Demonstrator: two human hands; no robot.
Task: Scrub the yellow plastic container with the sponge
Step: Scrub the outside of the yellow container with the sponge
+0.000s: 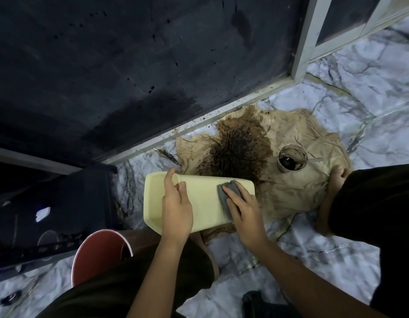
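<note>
A pale yellow plastic container (205, 203) lies on its side at the centre, its open mouth facing left. My left hand (176, 203) grips its rim, thumb on the outer wall and fingers curled over the edge. My right hand (242, 207) presses a grey sponge (224, 193) flat against the container's upper wall near its base end. The fingers lie over the sponge and curl round its edge.
A stained beige cloth (290, 180) is spread on the marble floor (382, 92), with a dark spill (238, 145) and a dirty cup (292, 158) on it. A red bucket (95, 255) stands at lower left. A dark wall (130, 65) rises behind. My foot (334, 187) rests on the cloth.
</note>
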